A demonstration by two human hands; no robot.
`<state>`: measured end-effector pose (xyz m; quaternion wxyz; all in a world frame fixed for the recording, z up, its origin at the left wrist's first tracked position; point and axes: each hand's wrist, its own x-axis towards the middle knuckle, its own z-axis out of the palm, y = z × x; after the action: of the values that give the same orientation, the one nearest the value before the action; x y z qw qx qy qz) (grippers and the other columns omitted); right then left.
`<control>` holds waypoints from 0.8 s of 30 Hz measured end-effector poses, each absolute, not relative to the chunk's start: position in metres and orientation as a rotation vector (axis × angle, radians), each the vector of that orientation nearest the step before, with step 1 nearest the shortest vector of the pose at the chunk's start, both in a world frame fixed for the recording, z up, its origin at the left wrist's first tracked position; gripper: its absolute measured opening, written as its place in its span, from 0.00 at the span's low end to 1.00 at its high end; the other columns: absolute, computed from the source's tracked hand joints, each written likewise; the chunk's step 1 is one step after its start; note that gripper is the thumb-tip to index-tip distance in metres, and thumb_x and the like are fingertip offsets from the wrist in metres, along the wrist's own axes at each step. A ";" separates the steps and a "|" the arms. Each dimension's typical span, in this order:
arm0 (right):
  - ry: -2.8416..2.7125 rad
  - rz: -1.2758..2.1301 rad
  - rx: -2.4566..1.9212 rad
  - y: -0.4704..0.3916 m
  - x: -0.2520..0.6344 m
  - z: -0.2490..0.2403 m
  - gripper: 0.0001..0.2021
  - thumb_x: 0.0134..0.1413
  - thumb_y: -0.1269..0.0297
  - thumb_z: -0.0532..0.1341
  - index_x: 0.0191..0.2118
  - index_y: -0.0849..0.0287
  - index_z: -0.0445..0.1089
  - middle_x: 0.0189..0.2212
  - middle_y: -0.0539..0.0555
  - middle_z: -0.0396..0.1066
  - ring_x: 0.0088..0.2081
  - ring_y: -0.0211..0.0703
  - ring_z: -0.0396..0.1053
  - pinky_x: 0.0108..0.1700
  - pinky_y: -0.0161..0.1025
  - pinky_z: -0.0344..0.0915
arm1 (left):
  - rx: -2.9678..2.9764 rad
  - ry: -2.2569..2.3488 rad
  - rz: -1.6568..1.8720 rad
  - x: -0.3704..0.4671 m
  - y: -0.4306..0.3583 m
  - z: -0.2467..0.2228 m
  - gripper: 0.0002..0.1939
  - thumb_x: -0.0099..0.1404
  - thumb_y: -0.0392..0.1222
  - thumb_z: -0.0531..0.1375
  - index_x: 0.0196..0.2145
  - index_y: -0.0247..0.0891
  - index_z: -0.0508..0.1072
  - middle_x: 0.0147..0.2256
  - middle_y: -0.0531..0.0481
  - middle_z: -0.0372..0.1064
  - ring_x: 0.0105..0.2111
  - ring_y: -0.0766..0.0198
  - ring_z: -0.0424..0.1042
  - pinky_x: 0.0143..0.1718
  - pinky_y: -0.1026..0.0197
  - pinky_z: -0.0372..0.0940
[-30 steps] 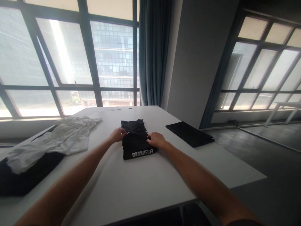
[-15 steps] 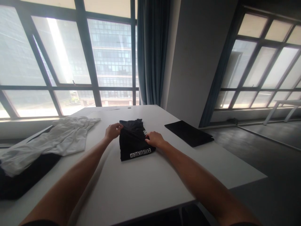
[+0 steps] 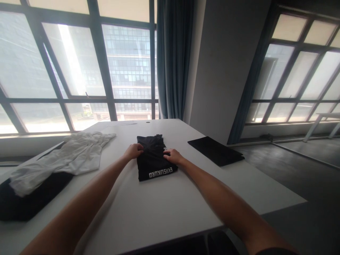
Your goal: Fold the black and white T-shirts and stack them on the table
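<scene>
Two edges of the folded black garment (image 3: 151, 161) are touched by the left hand (image 3: 135, 151) and right hand (image 3: 172, 156), fingers slightly curled, on the white table (image 3: 159, 209)

Left hand (image 3: 134, 151) farther onto black garment (image 3: 152, 161)

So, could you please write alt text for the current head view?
Two bare hands, left and right, touch the sides of a folded black garment with white lettering on a white table, between white cloth and a flat black item.
</scene>
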<state>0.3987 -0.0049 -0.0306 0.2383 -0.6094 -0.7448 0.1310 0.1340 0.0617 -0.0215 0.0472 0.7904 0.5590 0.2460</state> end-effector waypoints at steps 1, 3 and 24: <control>-2.008 0.403 -1.639 -0.003 0.400 -0.031 0.17 0.56 0.64 0.63 0.52 0.56 0.76 0.56 0.54 0.72 0.57 0.45 0.68 0.60 0.40 0.61 | 2.407 1.700 0.765 0.134 0.061 -0.020 0.12 0.57 0.41 0.64 0.40 0.42 0.80 0.41 0.49 0.79 0.42 0.57 0.76 0.46 0.61 0.69; -1.936 0.468 -1.566 0.000 0.401 -0.030 0.17 0.55 0.67 0.63 0.51 0.59 0.76 0.55 0.56 0.72 0.55 0.44 0.70 0.59 0.37 0.62 | 2.398 1.688 0.801 0.134 0.060 -0.017 0.12 0.57 0.40 0.64 0.40 0.41 0.81 0.40 0.50 0.80 0.42 0.57 0.77 0.46 0.61 0.69; -2.184 0.041 -1.762 -0.016 0.393 -0.026 0.21 0.59 0.64 0.59 0.57 0.63 0.71 0.57 0.62 0.67 0.56 0.49 0.67 0.60 0.40 0.60 | 2.314 1.820 0.763 0.134 0.051 -0.023 0.12 0.59 0.43 0.63 0.41 0.41 0.78 0.38 0.47 0.78 0.40 0.57 0.77 0.41 0.61 0.71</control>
<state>0.3926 -0.0158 -0.0256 0.1666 -0.6191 -0.7673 0.0142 0.1340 0.0506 -0.0227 0.0504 0.7599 0.5977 0.2505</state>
